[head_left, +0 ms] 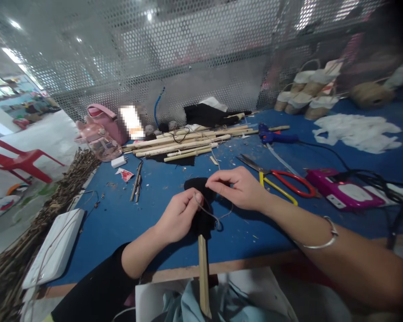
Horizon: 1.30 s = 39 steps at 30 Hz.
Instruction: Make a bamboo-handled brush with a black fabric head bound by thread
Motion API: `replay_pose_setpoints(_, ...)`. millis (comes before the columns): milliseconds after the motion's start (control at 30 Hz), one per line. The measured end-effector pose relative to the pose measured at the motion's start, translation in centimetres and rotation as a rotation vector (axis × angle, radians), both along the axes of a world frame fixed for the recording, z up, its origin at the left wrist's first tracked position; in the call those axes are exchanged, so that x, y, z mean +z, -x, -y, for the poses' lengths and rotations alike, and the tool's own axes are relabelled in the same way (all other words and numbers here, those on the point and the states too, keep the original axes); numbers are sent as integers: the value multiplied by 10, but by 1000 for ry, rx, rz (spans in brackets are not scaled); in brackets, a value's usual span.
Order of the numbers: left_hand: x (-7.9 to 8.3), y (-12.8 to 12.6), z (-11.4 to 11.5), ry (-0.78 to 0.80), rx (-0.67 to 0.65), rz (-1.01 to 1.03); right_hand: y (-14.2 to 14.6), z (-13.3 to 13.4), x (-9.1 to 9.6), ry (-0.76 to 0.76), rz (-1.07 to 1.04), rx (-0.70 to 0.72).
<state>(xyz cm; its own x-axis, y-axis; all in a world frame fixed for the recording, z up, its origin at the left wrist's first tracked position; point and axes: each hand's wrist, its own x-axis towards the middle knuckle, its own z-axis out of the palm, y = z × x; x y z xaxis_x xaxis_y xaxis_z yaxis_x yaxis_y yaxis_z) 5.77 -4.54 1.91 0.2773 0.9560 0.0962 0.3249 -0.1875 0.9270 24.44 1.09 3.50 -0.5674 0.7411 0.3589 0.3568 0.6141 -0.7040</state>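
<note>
In the head view, the person's left hand (181, 214) is closed in a pinch on a thin grey string (208, 212) and sits against a black cloth piece (203, 223). The right hand (240, 188) is just beside it, its thumb and fingertips brought together over the far part of the cloth; what, if anything, lies between them is too small to tell. The string curves in a loose loop over the cloth between the 2 hands.

The black cloth piece is at the near middle of the blue table (121, 237), and a pale stick (203, 273) extends from its near end past the table edge. A silver bracelet (325, 239) circles the right forearm.

To the right of the right hand lie red-handled scissors (293, 182), with a yellow handle (282, 191) crossing near them; farther right is a magenta power strip (344, 190). Beyond the hands, a blue glue gun (277, 135) lies at the right end of a pile of pale sticks (184, 139). On the left, 2 dark twigs (136, 182) lie near a white charger (118, 162), and a white box-shaped device (55, 246) rests by the table's left edge.
</note>
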Motion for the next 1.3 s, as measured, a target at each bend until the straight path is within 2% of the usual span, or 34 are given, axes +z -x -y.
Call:
replay_pose_setpoints(133, 2, 1, 1, -148, -36, -130, 1, -1, 0, 57, 21, 64)
replay_pose_setpoints(233, 3, 2, 1, -170, -44, -167, 3, 0, 0, 168, 58, 76)
replay_pose_setpoints(367, 2, 3, 3, -93, -37, -104, 5, 0, -2, 245, 134, 189)
replay_pose_setpoints(433, 0, 3, 3, -58, -5, -51, 6, 0, -3, 195, 151, 181)
replay_pose_setpoints(567, -1, 1, 1, -5, 151, 64, 5, -2, -3, 112, 142, 100)
replay_pose_setpoints(667, -1, -1, -1, 88, 214, 190, 3, -2, -3, 124, 128, 147)
replay_pose_setpoints(833, -5, -2, -6, 284, 175, 427, 4, -1, -6, 78, 164, 296)
replay_pose_setpoints(967, -8, 1, -8, 335, 152, 539, 4, 0, -5, 118, 183, 278)
replay_pose_setpoints(1033, -6, 3, -7, 241, 143, 435, 3, 0, -3, 140, 149, 222)
replay_pose_setpoints(1133, -1, 7, -3, -90, 65, 82, 3, 2, -1, 187, 73, 147)
replay_pose_setpoints(1200, 2, 9, -2, -299, 12, -119, 3, 3, 0, 227, 49, 158)
replay_pose_setpoints(1300, 3, 11, -2, -465, -35, -276, 3, 4, -1, 291, 0, 207)
